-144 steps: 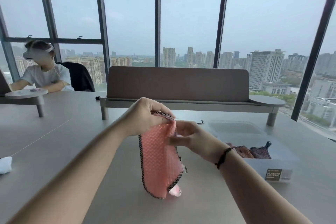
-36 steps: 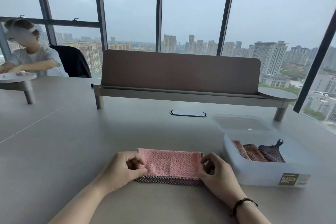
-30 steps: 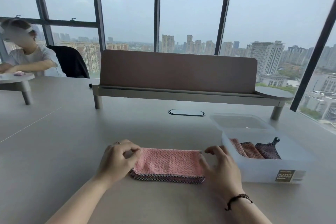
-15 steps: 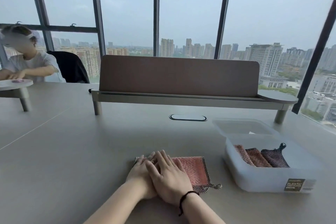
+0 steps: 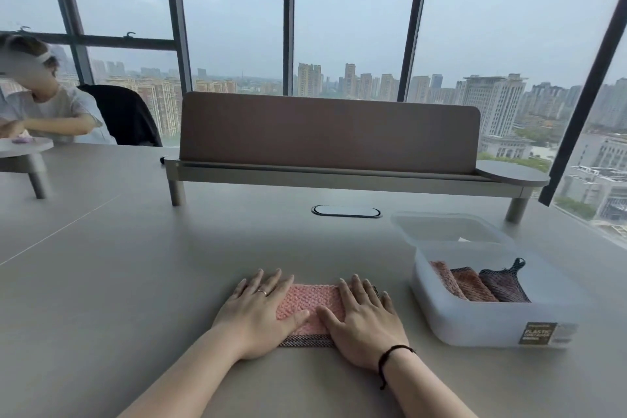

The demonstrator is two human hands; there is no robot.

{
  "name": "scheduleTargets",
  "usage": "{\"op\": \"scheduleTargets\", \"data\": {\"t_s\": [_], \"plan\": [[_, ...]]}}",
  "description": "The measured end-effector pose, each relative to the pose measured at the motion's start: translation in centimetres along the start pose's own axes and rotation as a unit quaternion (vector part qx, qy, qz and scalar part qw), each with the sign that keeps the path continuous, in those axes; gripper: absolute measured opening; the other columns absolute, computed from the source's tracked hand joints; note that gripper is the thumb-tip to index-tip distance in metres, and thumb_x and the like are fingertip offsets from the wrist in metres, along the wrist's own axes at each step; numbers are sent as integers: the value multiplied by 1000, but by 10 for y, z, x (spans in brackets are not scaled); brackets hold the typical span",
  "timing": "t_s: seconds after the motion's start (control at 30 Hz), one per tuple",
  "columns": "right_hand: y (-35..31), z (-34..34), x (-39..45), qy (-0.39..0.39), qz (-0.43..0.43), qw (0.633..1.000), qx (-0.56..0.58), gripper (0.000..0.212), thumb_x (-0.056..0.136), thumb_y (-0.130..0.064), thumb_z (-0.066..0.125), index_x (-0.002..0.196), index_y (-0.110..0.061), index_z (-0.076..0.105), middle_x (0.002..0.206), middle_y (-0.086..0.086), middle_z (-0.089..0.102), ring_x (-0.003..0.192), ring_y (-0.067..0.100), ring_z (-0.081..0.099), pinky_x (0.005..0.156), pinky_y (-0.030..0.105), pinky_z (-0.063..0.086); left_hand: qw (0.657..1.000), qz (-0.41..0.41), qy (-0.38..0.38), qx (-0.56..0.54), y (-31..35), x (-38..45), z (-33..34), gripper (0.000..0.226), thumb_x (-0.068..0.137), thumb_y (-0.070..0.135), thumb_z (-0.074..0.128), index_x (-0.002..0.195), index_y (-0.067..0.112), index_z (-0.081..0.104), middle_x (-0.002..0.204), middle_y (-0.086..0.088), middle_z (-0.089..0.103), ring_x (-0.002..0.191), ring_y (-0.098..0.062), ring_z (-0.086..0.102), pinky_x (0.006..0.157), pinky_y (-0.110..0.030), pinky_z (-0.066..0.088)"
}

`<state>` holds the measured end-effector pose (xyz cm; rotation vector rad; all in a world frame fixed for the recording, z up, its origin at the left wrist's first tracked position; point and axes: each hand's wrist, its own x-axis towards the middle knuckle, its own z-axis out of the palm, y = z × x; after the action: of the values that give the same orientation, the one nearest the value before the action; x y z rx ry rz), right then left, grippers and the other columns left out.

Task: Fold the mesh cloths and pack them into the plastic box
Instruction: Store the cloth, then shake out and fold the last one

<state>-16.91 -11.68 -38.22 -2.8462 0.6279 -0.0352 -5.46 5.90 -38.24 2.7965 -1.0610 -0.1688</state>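
A folded pink mesh cloth (image 5: 309, 302) with a dark woven edge lies flat on the grey table (image 5: 135, 282) in front of me. My left hand (image 5: 258, 312) presses its left part with straight fingers. My right hand (image 5: 366, 322) lies flat on its right part, a black cord round the wrist. Both hands cover much of the cloth. To the right stands the translucent plastic box (image 5: 488, 322), holding three folded mesh cloths (image 5: 478, 285) on edge: pink, orange-brown and dark purple.
The box's lid (image 5: 444, 227) lies just behind the box. A brown desk divider on a raised shelf (image 5: 325, 142) crosses the table's far side, with a cable port (image 5: 346, 211) before it. A seated person (image 5: 51, 108) works at the far left.
The cloth was folded again to a smaller pad. My hands, stacked on its left half a moment ago, have spread apart and now press flat side by side.
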Motion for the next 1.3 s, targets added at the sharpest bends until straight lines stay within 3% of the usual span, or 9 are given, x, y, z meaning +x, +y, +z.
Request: {"op": "scheduleTargets", "data": {"t_s": [0.2,0.27,0.33,0.47,0.6,0.73,0.87,1.03,1.3], "plan": [[-2,1,-6,107,-12,994,-7,82,87,-75,23,154,-27,27,164,0,21,151,16,16,121,49,2,997,-17,34,-60,-6,-11,1,63,87,76,28,129,30,36,166,2,5,153,-15,-4,124,-37,-2],[-3,0,-15,231,-66,970,-33,59,87,-64,42,125,-23,60,130,5,60,124,27,55,107,49,33,997,-22,43,-68,-7,-17,0,59,87,77,27,123,33,38,166,3,10,153,-14,0,124,-37,-1],[-7,4,-27,331,-121,935,-50,37,84,-58,54,88,-23,65,89,0,62,85,26,63,76,42,47,996,-27,50,-74,-7,-22,-1,65,83,82,22,126,35,39,165,6,13,153,-12,2,124,-39,-1],[-25,18,-48,296,-138,945,-9,46,77,-71,54,68,-26,60,71,-7,58,69,19,63,60,36,52,992,-46,86,-84,-4,-28,-3,59,86,79,25,124,38,45,160,10,28,151,-12,12,123,-43,-1],[-16,15,-39,244,-62,968,19,57,81,-80,35,84,-32,64,92,-12,63,97,11,65,85,37,50,979,-42,173,-104,-7,-29,-8,56,80,83,24,93,40,58,118,24,61,125,-8,45,110,-34,29],[11,-1,-16,107,-22,991,82,65,87,-79,23,132,-40,51,152,-20,38,148,7,21,121,40,13,967,46,155,-199,-15,-28,-6,41,77,75,43,71,42,67,102,28,60,94,3,60,94,-29,46],[27,-10,4,48,-44,995,80,90,71,-88,12,145,-43,38,161,-17,23,151,8,13,124,41,6,952,133,71,-266,-10,-32,-12,10,77,47,66,77,44,76,117,26,59,109,4,58,102,-27,42],[39,-8,19,28,-77,994,72,82,74,-84,14,145,-48,36,160,-23,23,149,1,15,123,38,7,943,167,47,-285,-15,-29,-10,42,78,6,62,83,44,78,135,30,51,114,5,57,101,-17,40],[46,-10,26,99,-90,987,93,39,96,-55,46,132,-43,56,150,-20,44,136,5,43,115,27,29,928,187,43,-320,-13,-24,-5,32,81,17,75,94,46,77,135,28,55,119,7,56,109,-21,39]]}}
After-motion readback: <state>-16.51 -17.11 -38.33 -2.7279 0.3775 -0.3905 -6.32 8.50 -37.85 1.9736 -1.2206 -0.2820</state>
